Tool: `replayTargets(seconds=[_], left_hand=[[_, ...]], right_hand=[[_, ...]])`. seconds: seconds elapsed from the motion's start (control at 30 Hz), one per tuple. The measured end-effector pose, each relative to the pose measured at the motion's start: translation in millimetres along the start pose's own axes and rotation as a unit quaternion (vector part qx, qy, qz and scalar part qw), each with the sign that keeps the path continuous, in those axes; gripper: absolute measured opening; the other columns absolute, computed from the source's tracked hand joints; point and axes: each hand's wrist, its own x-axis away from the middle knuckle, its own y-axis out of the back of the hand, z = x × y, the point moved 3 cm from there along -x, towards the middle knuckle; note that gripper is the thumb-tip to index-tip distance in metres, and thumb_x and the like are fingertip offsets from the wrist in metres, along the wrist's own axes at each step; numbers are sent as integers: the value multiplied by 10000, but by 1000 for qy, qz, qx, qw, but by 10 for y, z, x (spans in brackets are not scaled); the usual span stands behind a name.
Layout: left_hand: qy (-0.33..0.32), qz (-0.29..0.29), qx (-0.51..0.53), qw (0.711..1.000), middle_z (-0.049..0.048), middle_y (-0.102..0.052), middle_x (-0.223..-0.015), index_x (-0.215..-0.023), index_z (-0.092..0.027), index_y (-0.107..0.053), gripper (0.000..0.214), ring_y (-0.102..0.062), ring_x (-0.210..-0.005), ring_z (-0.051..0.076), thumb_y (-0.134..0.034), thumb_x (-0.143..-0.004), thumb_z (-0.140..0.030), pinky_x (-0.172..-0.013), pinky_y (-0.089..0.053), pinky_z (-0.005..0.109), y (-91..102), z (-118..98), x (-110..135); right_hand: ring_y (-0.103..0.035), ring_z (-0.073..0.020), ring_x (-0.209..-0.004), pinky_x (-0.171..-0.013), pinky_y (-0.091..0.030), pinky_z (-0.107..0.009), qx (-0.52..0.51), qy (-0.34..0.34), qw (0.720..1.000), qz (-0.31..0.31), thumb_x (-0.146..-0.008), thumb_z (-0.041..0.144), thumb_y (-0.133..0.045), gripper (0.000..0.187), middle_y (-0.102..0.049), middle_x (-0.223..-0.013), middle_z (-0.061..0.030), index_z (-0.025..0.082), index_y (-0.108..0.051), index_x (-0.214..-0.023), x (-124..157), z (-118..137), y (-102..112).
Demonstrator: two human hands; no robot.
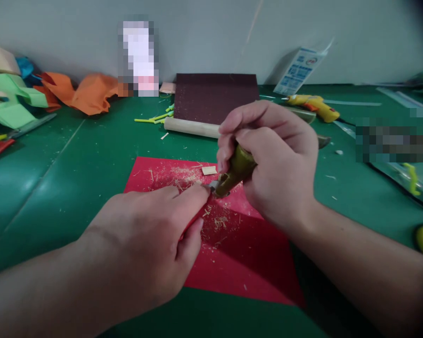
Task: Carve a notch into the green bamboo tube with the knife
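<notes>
My right hand (275,164) is wrapped round an olive-green knife handle (237,170) whose short blade tip points left and down. My left hand (144,244) is closed in a pinch, its fingertips meeting the blade tip over a red paper sheet (246,253). What the left fingers pinch is too small and hidden to name. Pale wood shavings (185,176) lie scattered on the red sheet, with a small tan chip (209,170) just behind the hands.
A green cutting mat (74,169) covers the table. Behind lie a wooden dowel (190,126), a dark maroon sheet (215,96), a yellow glue gun (313,107), a leaning package (299,70), and orange (88,94) and green folded paper (11,101) at left. Clear rulers lie at right.
</notes>
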Motion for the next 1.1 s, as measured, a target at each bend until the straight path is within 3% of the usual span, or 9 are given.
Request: replayTargets(seconds=[0.23, 0.6, 0.83, 1.1], left_hand=[[-14, -22, 3, 1000, 63, -713, -837, -1149, -218, -622, 313, -714, -726, 249, -454, -885, -230, -651, -594, 407, -50, -22, 9], [-31, -47, 28, 998, 76, -695, -838, -1136, -185, -626, 291, -700, -781, 234, -467, -894, -217, -732, -599, 409, -116, -11, -13], [-18, -22, 41, 999, 87, -689, -882, -1185, -188, -609, 323, -701, -851, 242, -446, -909, -226, -792, -587, 419, -179, -5, -52], [10, 28, 31, 999, 86, -706, -1013, -1238, -213, -576, 352, -708, -878, 255, -479, -899, -221, -808, -584, 447, -218, 6, -162]], right_hand=[[-404, -101, -412, -427, -333, -267, -11, 8, 1000, -7, -877, 275, -576, 176, -486, -508, 48, 239, -583, -705, 12, -30, -8], [-388, -130, -386, -395, -311, -296, -2, 13, 999, -41, -823, 184, -517, 217, -452, -465, 29, 249, -601, -634, -35, -54, -8], [-357, -158, -379, -383, -284, -321, 1, 10, 1000, -30, -793, 158, -474, 268, -444, -441, 23, 280, -604, -593, -78, -74, 11], [-338, -152, -381, -399, -316, -313, 13, -7, 1000, -10, -825, 240, -546, 213, -411, -440, 32, 279, -581, -618, -119, -119, 42]])
